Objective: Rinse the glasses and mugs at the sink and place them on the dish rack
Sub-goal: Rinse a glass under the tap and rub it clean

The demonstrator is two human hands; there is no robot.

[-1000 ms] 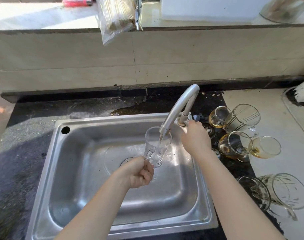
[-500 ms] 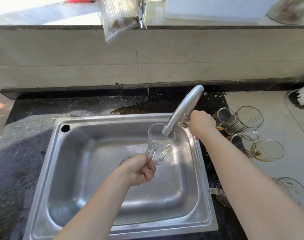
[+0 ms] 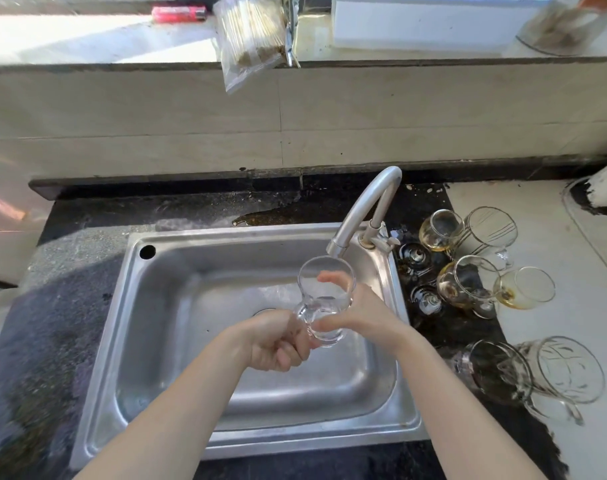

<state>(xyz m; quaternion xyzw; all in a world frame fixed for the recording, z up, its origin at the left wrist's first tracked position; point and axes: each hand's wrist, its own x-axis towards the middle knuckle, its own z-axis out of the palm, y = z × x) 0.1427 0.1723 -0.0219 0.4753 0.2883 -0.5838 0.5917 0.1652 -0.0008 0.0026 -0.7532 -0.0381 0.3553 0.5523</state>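
Glass mug [image 3: 324, 292] was over the sink [image 3: 132, 341] basin, mouth tilted up, rim just below the tap [image 3: 367, 206] spout. Left hand [image 3: 277, 344] was clenched round the handle. Right hand [image 3: 367, 313] wrapped the body: thumb on the near side, fingers showing through the glass on the far side. Couldn't tell if water was flowing. Right of the sink, several glasses [image 3: 468, 282] lay tipped on the counter [image 3: 554, 237], some with amber residue. Two big glasses [image 3: 568, 368] lay nearer the front edge.
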